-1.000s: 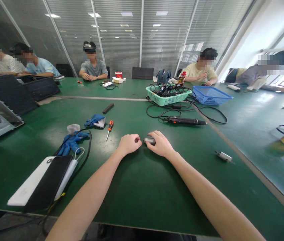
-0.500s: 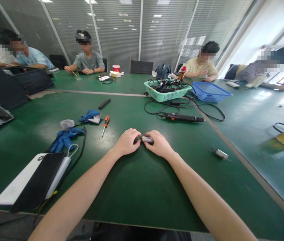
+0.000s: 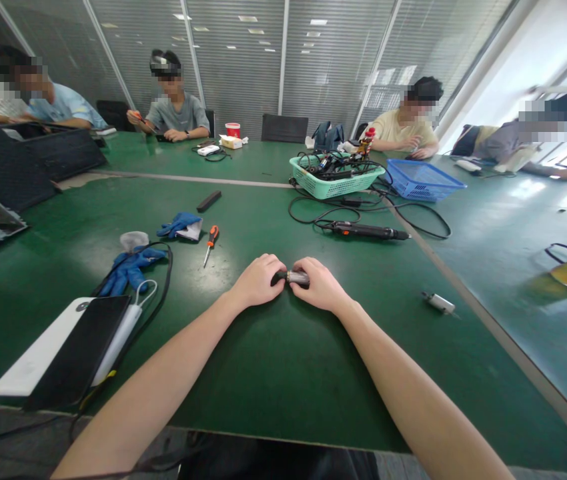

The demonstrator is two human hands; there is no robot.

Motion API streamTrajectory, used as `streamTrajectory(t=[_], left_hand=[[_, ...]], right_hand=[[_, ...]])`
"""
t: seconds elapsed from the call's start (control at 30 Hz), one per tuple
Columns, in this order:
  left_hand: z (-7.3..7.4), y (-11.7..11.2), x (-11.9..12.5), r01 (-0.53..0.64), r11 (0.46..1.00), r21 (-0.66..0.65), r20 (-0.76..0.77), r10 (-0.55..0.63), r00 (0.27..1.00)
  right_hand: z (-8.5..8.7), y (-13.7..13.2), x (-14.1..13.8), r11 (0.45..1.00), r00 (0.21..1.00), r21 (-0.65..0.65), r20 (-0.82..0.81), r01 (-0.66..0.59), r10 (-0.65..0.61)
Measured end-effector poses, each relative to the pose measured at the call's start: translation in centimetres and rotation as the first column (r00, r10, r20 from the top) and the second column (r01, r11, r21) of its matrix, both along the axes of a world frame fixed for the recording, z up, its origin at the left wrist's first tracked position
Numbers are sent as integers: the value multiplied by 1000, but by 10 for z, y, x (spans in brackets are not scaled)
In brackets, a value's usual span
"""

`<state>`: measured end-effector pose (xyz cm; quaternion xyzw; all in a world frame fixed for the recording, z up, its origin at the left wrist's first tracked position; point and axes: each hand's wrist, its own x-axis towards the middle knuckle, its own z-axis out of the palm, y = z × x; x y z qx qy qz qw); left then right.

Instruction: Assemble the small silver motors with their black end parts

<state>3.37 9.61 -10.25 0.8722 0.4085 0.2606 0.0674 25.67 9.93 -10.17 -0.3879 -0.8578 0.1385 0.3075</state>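
Note:
My right hand is closed around a small silver cylindrical motor, its left end sticking out past the fingertips. Facing it, my left hand pinches a small black rounded part. The two pieces meet end to end just above the green table; whether they are joined I cannot tell. A second silver motor lies off to the right. Left of my hands is an orange-and-black screwdriver.
Blue gloves, a phone and cables lie at left. Beyond my hands are a black electric screwdriver, a green basket of tools and a blue basket. Several people sit around the table.
The black part in my left hand now shows more clearly and has come up against the motor's left end. My hands have shifted slightly right, and the view tilts a little.

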Motion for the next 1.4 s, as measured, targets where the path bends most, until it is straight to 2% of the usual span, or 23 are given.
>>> streamTrajectory(t=[0.6,1.4], left_hand=[[2,-2,1,27,999,-25,-6,-27,1000],[1,0,1,68,997,-39,-3,-68,998]], right_hand=[[2,-2,0,998,999,30,9,-48,47],[5,-6,-3,997,995,56,84,-56,51]])
